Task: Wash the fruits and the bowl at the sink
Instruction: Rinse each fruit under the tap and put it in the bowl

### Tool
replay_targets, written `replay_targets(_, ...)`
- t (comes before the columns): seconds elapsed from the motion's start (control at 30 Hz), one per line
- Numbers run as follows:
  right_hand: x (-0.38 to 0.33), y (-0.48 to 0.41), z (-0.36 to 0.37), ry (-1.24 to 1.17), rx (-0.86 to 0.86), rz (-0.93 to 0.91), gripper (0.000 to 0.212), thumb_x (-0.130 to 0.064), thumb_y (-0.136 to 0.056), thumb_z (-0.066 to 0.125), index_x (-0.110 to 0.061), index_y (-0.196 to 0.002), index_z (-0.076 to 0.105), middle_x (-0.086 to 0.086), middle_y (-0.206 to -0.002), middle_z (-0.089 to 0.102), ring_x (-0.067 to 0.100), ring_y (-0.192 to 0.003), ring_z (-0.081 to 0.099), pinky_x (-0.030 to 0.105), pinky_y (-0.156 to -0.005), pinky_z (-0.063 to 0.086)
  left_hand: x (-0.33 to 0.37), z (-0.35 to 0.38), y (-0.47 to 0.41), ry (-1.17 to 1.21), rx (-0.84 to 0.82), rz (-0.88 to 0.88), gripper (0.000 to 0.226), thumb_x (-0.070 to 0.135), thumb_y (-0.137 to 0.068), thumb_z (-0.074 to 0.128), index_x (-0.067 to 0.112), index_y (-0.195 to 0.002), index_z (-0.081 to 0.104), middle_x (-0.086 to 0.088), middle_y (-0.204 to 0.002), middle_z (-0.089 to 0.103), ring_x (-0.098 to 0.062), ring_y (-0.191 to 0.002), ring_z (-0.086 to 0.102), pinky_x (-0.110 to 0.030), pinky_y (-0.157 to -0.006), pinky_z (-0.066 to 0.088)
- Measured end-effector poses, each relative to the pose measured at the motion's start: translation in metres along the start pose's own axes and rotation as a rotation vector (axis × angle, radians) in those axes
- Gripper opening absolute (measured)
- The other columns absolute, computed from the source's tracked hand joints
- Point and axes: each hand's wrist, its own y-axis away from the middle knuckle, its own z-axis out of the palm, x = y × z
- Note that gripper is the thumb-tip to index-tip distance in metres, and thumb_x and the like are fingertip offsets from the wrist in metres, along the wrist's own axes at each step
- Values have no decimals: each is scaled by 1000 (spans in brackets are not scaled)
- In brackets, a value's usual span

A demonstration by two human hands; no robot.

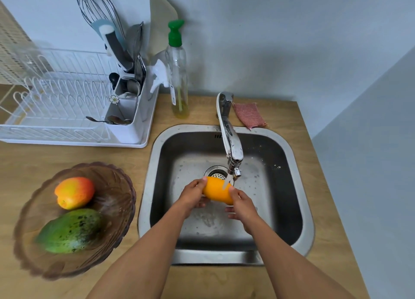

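An orange-yellow fruit [217, 190] is held over the steel sink [298, 177], right under the faucet [231, 141], whose water stream lands on it. My left hand [193, 195] grips its left end and my right hand [241, 203] grips its right end. On the counter to the left stands a brown glass bowl [121, 186]. Inside it lie a red-yellow mango [74, 192] and a green mango [71, 231] with dark spots.
A white dish rack [56, 101] with a utensil caddy and whisk stands at the back left. A soap bottle [178, 69] with a green pump stands behind the sink. A pink scrub cloth [249, 115] lies right of the faucet base. Walls close the back and right.
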Motion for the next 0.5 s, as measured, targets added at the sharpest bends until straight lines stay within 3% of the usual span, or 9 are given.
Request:
replay_targets(0.17,6,2,-9,-55,40,17,46,-52,-101,27,-19,-123,51,13,-81,61,20,-64,56,34,-65,54,9,14,5,85,-138,27,46,46,-97,50,26,-139,45,-7,-136,52,-25,-114,59,-36,-82,56)
replay_targets(0.33,6,5,-17,-96,34,92,68,-58,-99,22,-3,-105,61,12,-67,60,19,-57,56,37,-69,56,18,24,5,166,-196,36,43,38,-95,59,34,-136,48,-6,-137,47,-30,-119,56,-39,-86,56)
replay_targets(0.5,4,8,-27,-137,52,29,42,-47,-99,39,-11,-106,59,13,-67,60,20,-54,54,34,-62,52,16,29,3,-27,-92,44,48,46,-94,57,24,-135,47,-14,-133,51,-32,-103,65,-30,-67,57)
